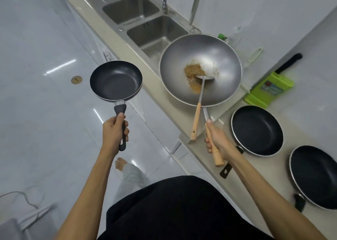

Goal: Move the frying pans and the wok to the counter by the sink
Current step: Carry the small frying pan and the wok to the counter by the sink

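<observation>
Leftmost: left hand [114, 130], clenched round the dark handle of a small frying pan [116, 80]. The pan is held out ahead of the hand, level, empty, over the floor and clear of the table [155, 75].

Next, ahead of and between the two hands: double sink [145, 26], set into the table, both basins empty.

Right hand [217, 139], clenched round the wooden handle of the wok [200, 70]. The wok sits ahead of this hand, just beside the near sink basin; whether its base rests on the table or is carried just above it cannot be told. Inside: brown food residue [193, 71] and a spatula [197, 104], its wooden grip leaning over the rim toward the hand, loose.

Right of the right hand: two large frying pans [257, 130] and [315, 177], on the table, untouched; beyond them a green cutting board [269, 90].

Hazards, as judged:
- Wok is large and held one-handed by the handle end; a tilt could slide the spatula out over the table edge.
- Residue could spill with it.
- Small pan, held over the floor, could knock the wok's rim or the table edge when brought in.
- Space by the sink looks tight for four vessels.
</observation>
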{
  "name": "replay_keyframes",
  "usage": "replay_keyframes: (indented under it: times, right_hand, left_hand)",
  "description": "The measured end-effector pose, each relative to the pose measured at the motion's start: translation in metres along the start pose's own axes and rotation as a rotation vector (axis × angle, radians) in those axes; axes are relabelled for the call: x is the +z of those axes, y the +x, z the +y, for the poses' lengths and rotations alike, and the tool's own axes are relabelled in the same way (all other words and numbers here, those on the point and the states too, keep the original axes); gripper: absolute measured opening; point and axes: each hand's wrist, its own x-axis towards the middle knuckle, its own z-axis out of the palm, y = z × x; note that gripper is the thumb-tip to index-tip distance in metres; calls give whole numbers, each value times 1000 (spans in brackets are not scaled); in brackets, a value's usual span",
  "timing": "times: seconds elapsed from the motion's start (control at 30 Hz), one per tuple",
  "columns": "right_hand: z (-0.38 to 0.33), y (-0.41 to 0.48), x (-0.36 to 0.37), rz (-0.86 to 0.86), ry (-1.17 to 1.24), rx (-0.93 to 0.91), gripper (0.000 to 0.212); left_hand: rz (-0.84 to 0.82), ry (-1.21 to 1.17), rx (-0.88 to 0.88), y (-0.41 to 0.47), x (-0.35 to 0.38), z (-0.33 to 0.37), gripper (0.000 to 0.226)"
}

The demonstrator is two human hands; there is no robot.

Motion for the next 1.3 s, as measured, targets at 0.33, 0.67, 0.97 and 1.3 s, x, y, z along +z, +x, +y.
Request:
replay_keyframes:
  times: [0.33, 0.67, 0.97, 1.3]
  right_hand:
    - [-112, 76, 147, 52, -61, 19, 59]
    - [-224, 142, 310, -33, -11, 32, 56]
    - [-344, 247, 414, -74, -90, -3, 55]
    - [-517, 391, 529, -139, -87, -33, 52]
  left_hand:
    - [-3, 62, -19, 176, -97, 70, 30]
    - [0, 88, -44, 327, -184, 127, 35]
    - [19, 103, -12, 487, -224, 187, 39]
    - [70, 150, -34, 685, -248, 273, 35]
